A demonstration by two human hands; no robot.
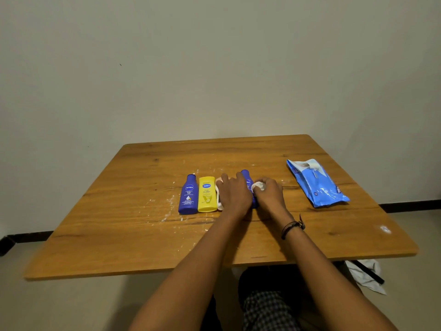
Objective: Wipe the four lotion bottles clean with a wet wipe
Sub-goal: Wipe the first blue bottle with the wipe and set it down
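Several lotion bottles lie side by side on the wooden table (143, 235). From the left come a blue Nivea bottle (188, 195), a yellow Vaseline bottle (207, 194), a pale bottle (219, 187) mostly hidden under my left hand, and a second blue bottle (247, 179). My left hand (235, 195) lies over the pale bottle and holds the second blue bottle with its fingers over the neck. My right hand (268, 195) grips a bunched white wet wipe (259, 186) against that bottle's right side.
A blue pack of wet wipes (317, 183) lies at the table's right, its flap open. White smears and flecks mark the wood around the bottles. A white cloth (367, 275) hangs below the table's right front edge. A wall stands close behind.
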